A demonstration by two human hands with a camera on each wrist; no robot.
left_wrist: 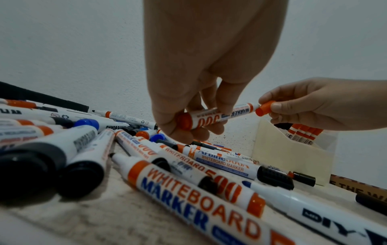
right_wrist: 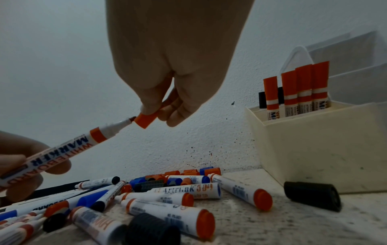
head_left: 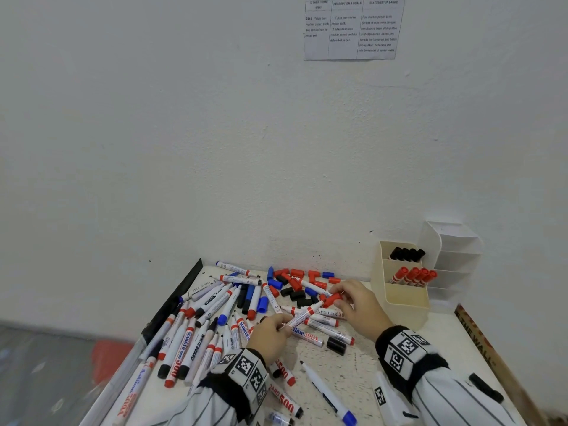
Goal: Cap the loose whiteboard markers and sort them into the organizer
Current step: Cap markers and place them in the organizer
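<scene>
On the table [head_left: 362, 382], head view: left hand [head_left: 270, 336] pinches a red marker [head_left: 302, 316] by its barrel, tip toward the right hand [head_left: 359, 305], whose fingers pinch a red cap [head_left: 332, 299] just off the tip. Loose markers and caps lie around and beyond both hands. The organizer [head_left: 399, 295] stands at the right by the wall, black-capped markers in the back compartment, red-capped ones in the next. Left wrist view: left hand [left_wrist: 201, 92] fingers curl round the marker [left_wrist: 217, 116] near its rear end; right hand [left_wrist: 326, 106] holds the cap [left_wrist: 264, 108] at the tip, mouth toward it, not seated. Right wrist view: right hand [right_wrist: 173, 69] thumb and fingers grip the cap [right_wrist: 145, 121]; the marker [right_wrist: 62, 149] tip sits at the cap's mouth, nib exposed. Left hand [right_wrist: 23, 164] holds the barrel low left. Organizer [right_wrist: 322, 144] at right; a black cap [right_wrist: 312, 195] lies before it.
</scene>
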